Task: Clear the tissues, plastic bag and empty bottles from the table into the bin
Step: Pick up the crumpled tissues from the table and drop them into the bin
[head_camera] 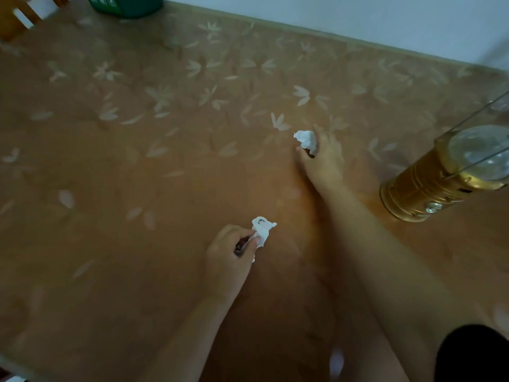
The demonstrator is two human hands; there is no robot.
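My left hand [230, 253] is near the middle front of the table and pinches a crumpled white tissue [263, 230] between thumb and fingers. Farther out and to the right, my right hand [323, 158] is closed around a second crumpled white tissue [306, 139] that sticks out on its left side. Both hands hover just above or on the brown table [137, 161] with its pale leaf pattern. A green bin [126, 5] shows at the top left edge, partly cut off. No bottle or plastic bag is visible.
A gold lantern [440, 175] with a clear top and wire handle stands at the right, close to my right forearm. A wooden chair back [16, 17] is at the top left. A white wall runs along the far table edge.
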